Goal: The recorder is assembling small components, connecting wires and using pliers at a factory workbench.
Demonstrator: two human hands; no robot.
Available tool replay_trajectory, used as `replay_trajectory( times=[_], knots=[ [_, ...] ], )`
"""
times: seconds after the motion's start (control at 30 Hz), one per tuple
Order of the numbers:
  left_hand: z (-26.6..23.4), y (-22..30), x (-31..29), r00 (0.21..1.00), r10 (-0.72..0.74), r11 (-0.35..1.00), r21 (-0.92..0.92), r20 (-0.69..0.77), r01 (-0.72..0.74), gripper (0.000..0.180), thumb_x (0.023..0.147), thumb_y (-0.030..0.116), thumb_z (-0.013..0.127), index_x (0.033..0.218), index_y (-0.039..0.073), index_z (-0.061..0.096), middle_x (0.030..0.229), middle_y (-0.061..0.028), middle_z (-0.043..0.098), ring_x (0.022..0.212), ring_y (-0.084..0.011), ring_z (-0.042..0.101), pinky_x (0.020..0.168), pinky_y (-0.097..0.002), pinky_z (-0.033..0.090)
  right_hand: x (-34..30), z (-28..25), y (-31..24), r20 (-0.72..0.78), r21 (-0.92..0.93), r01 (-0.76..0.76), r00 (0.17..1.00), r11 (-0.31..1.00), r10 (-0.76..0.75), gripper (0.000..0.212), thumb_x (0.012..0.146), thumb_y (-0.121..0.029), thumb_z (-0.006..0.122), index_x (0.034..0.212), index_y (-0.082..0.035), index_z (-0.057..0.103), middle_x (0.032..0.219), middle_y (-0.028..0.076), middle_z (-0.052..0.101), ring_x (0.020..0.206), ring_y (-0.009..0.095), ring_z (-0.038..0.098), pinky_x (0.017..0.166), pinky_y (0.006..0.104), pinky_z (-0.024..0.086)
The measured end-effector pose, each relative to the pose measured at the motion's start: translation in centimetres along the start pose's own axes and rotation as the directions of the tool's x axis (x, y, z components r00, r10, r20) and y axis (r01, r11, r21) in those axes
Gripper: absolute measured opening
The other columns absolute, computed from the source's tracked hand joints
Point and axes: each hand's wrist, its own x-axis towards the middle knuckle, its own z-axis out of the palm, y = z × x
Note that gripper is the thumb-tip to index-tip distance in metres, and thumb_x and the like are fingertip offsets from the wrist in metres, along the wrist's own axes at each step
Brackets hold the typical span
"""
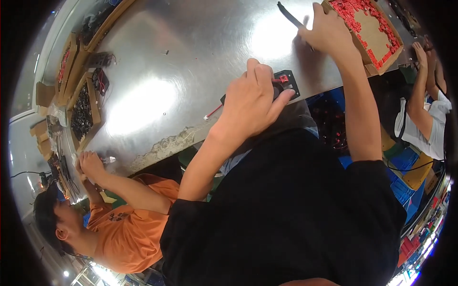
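Over the shiny metal bench (205,62), a flat black module (294,82), likely light, best edge-gripped, was held in left fingers (263,76), a slim black tool (289,15) in right fingers (306,33).

Metal table (205,50), front edge chipped at left. Left end: carton (95,105) of black parts (82,117), black unit (101,80) with thin red wires just beside it. Co-worker in orange shirt (133,233) and black cap (46,212) at left. Right: another person in white top (433,131), near blue crates (401,190). Red bins (408,248) lower right, blurred.
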Motion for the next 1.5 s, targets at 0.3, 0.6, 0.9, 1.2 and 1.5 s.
replay_trajectory(
  times=[0.3,0.6,0.9,1.2,1.5],
  knots=[
    [0.9,-1.6,0.3,0.963,0.223,0.974,0.004,-0.15,-0.225,0.035,0.085,0.028,0.072,0.094,0.001,0.053,0.093,-0.0164,0.054,0.075,-0.0344,0.061,0.06,-0.0413,0.049,-12.9,-1.5,-1.3,-0.07,0.737,0.438,0.807,0.515,-0.587,0.057,0.078,-0.006,0.074,0.133,-0.007,0.06,0.132,0.012,0.062,0.121,0.031,0.059,0.1,0.0392,0.049],
    [0.4,0.3,0.7,0.992,0.108,0.989,0.111,-0.072,-0.1,0.041,0.081,0.018,0.07,0.113,-0.002,0.053,0.098,-0.0164,0.056,0.082,-0.0339,0.061,0.069,-0.0426,0.05,-11.6,-1.1,-1.6,-0.106,0.769,0.394,0.855,0.504,-0.507,0.06,0.083,0.005,0.067,0.14,-0.013,0.055,0.12,0.011,0.068,0.105,0.03,0.067,0.088,0.0373,0.056],
    [-0.5,0.0,1.4,0.977,0.032,0.995,0.089,0.209,-0.051,0.059,0.071,0.024,0.076,0.119,-0.002,0.053,0.102,-0.0183,0.059,0.089,-0.0378,0.062,0.076,-0.0452,0.051,-12.2,3.1,-0.6,-0.118,0.991,0.111,0.989,-0.074,-0.091,0.06,0.085,0.001,0.06,0.143,-0.008,0.049,0.125,0.008,0.065,0.122,0.025,0.056,0.11,0.0366,0.038],
    [-2.0,0.4,2.7,0.916,-0.188,0.971,-0.07,0.355,0.227,0.057,0.071,0.023,0.074,0.119,-0.001,0.055,0.104,-0.0205,0.063,0.095,-0.04,0.063,0.08,-0.0432,0.051,-13.3,2.8,-2.4,-0.221,0.761,0.313,0.949,0.568,-0.226,0.062,0.077,-0.004,0.066,0.137,-0.013,0.055,0.107,0.008,0.071,0.103,0.027,0.062,0.106,0.0399,0.035],
    [-2.8,0.6,3.0,0.836,-0.315,0.932,-0.018,0.45,0.361,0.054,0.074,0.024,0.072,0.115,-0.005,0.052,0.099,-0.0225,0.062,0.093,-0.0419,0.062,0.077,-0.0459,0.05,-13.5,4.6,-3.8,-0.188,0.897,0.213,0.977,0.388,-0.103,0.063,0.081,-0.004,0.07,0.141,-0.012,0.049,0.1,0.008,0.073,0.086,0.025,0.069,0.1,0.036,0.04]
  ],
)
